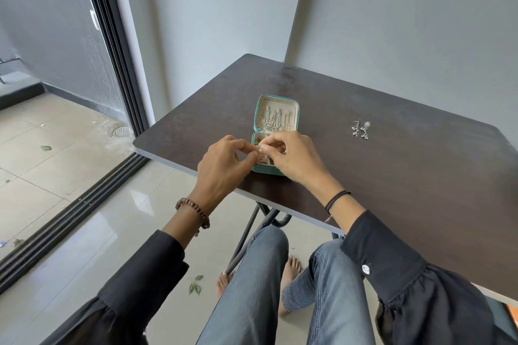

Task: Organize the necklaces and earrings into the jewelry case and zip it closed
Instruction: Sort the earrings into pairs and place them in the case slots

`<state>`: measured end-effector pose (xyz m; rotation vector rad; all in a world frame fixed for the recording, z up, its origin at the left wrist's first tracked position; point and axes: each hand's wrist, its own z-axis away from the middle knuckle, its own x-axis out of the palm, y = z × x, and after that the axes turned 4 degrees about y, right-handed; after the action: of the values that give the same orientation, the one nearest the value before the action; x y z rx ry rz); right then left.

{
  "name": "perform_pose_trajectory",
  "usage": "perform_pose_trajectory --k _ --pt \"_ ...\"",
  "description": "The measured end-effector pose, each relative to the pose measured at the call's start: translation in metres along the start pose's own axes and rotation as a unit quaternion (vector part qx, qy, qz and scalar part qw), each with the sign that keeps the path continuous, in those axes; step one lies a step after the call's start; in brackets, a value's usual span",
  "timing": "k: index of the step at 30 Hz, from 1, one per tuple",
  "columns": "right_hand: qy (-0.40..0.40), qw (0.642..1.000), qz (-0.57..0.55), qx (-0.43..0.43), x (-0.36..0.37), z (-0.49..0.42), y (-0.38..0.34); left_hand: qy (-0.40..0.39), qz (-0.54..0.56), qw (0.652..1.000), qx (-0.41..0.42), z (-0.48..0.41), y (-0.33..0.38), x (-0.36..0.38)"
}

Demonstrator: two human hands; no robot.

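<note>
Fingers [241,145] of left hand [221,166] and right hand [295,158] pinch gold jewelry [260,154] over case [268,170] on dark table [392,176]

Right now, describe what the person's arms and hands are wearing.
The left sleeve and right sleeve are black, gathered above the cuffs; a white button shows on the right. A brown bead bracelet circles the left wrist, thin black bands the right.

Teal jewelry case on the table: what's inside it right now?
The open lid of the case holds silver chains. The left hand and right hand pinch a gold-coloured piece over the lower tray, hiding most of it.
</note>
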<state>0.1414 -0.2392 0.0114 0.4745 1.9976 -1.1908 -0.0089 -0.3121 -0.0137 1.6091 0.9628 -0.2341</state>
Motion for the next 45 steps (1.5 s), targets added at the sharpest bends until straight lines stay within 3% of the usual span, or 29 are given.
perform_pose_trajectory --k 9,19,33,45 --pt "0.041 0.997 0.054 -0.047 0.008 0.007 0.008 0.034 0.05 0.997 -0.053 0.001 -0.003 0.003" --pt "0.09 0.995 0.019 -0.034 -0.006 0.013 0.011 0.054 0.027 0.998 -0.001 -0.009 0.016 0.005" --pt "0.143 0.986 0.031 0.081 -0.092 0.017 0.091 -0.068 0.041 0.993 0.084 -0.06 0.115 0.064" --pt "0.184 0.951 -0.003 0.249 -0.136 -0.022 0.196 -0.172 -0.01 0.982 0.071 -0.135 0.164 0.171"
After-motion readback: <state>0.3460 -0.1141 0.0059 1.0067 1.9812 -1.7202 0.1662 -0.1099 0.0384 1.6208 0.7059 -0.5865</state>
